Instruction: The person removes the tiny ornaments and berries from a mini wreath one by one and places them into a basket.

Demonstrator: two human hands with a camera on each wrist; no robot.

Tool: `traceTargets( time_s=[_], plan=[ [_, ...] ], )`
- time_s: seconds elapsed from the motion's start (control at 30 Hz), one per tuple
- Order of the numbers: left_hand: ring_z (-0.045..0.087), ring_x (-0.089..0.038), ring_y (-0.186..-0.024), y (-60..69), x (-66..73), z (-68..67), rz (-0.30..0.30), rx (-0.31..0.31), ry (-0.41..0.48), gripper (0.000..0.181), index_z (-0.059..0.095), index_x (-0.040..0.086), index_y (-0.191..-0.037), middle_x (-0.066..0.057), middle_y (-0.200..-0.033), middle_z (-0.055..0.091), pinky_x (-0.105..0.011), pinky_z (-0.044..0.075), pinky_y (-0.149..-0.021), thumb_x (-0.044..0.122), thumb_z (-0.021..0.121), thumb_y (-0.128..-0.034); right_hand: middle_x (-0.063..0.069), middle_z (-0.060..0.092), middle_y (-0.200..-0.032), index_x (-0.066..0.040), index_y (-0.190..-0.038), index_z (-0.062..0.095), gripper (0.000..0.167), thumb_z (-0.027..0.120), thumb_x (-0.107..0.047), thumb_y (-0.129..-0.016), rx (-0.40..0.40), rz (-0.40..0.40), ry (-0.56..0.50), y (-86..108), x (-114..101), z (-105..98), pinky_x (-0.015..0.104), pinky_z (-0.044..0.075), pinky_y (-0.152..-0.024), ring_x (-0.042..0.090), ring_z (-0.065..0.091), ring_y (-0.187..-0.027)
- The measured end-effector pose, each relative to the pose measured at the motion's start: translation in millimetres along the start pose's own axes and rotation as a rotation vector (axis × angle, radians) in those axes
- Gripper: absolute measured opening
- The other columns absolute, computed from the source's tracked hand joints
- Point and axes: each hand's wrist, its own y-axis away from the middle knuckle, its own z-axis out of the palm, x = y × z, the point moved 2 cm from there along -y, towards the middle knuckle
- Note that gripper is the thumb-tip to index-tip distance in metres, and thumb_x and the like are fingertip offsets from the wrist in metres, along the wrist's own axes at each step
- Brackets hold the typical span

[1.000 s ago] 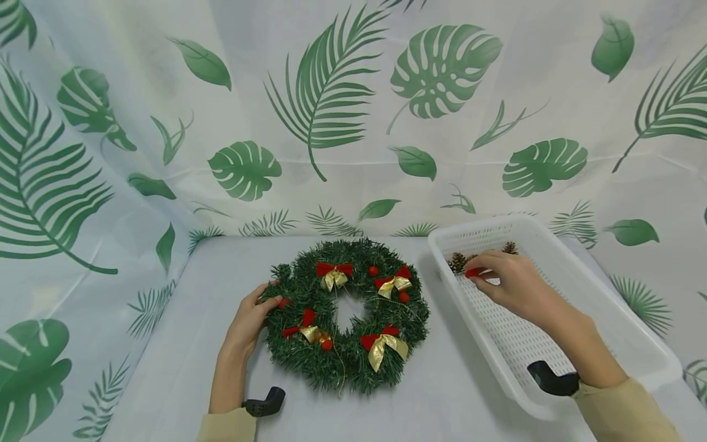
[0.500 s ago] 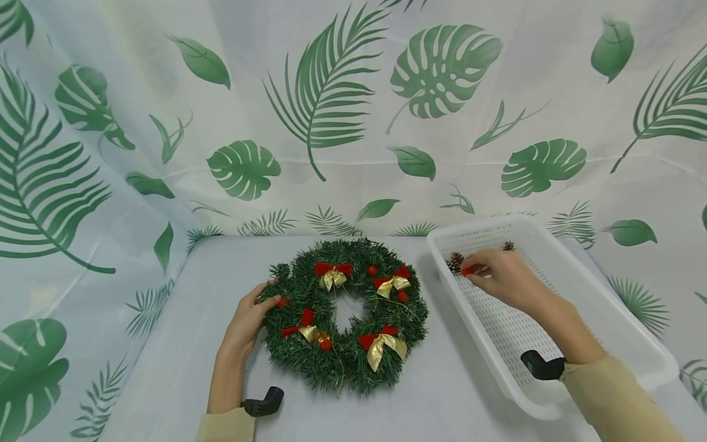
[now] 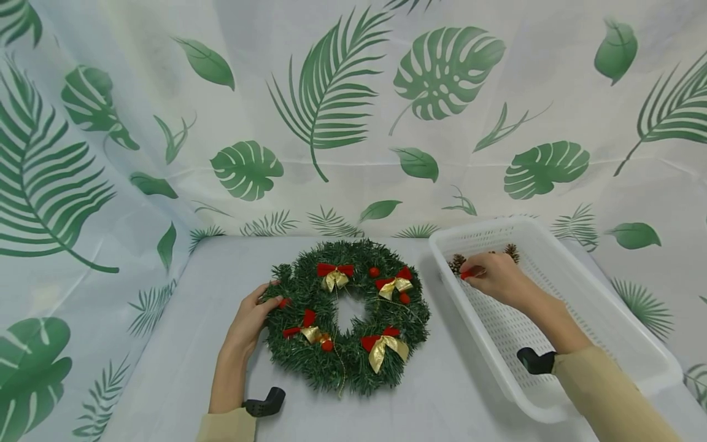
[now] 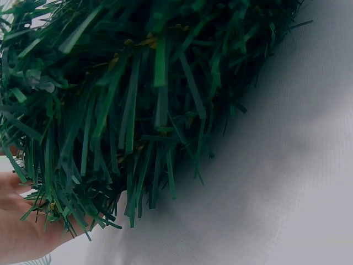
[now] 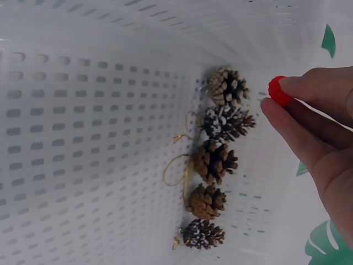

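A green Christmas wreath (image 3: 309, 362) with red-and-gold bows and small red balls lies on the table. My left hand (image 3: 247, 320) grips its left edge, thumb on top beside a red ball (image 3: 284, 303). Green tinsel needles hide some of those fingers in the left wrist view. Between thumb and fingertip, my right hand (image 3: 499, 279) pinches a small bumpy red ball (image 5: 279, 91). That hand is over the far end of the white plastic basket (image 3: 613, 319). Several pinecones (image 5: 214, 160), some with gold loops, lie in a row inside the basket.
The basket's near-left rim (image 3: 497, 368) stands between the right hand and the wreath. White cloth covers the table (image 3: 171, 374). A leaf-printed curtain (image 3: 353, 202) closes off the back and left side.
My right hand has moved slightly left over the basket, with the red ball still pinched. The left hand keeps its place on the wreath.
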Motion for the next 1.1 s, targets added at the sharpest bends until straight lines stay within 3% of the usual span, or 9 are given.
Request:
traceTargets(
  time_s=[0.3, 0.63, 1.1],
  plan=[
    [0.006, -0.048, -0.157, 0.3, -0.5, -0.9, -0.001, -0.001, 0.006, 0.063, 0.03, 0.006, -0.162, -0.024, -0.171, 0.004, -0.067, 0.023, -0.121, 0.018, 0.056, -0.1053, 0.011, 0.076, -0.088, 0.001, -0.095, 0.076, 0.009, 0.075, 0.004, -0.086, -0.051, 0.054, -0.039, -3.5, 13.5, 12.2, 0.039, 0.061, -0.071, 0.026, 0.073, -0.081],
    [0.015, -0.046, -0.155, 0.2, -0.8, 0.5, 0.001, 0.0, 0.023, 0.063, 0.03, 0.007, -0.162, -0.024, -0.17, 0.009, -0.065, 0.026, -0.121, 0.018, 0.056, -0.105, 0.006, 0.074, -0.084, -0.004, -0.091, 0.073, 0.008, 0.077, 0.001, -0.086, -0.081, 0.05, 0.003, -6.1, 19.6, 23.5, 0.038, 0.057, -0.066, 0.021, 0.07, -0.075],
    [0.012, -0.048, -0.155, -1.3, -1.7, 0.1, -0.007, -0.001, 0.018, 0.075, 0.017, 0.004, -0.165, -0.026, -0.17, 0.006, -0.065, 0.023, -0.122, 0.021, 0.058, -0.1046, 0.006, 0.073, -0.083, -0.003, -0.09, 0.075, 0.004, 0.075, -0.001, -0.087, -0.124, 0.076, 0.008, -15.7, 31.6, 40.0, 0.039, 0.057, -0.068, 0.022, 0.069, -0.076]
  ],
)
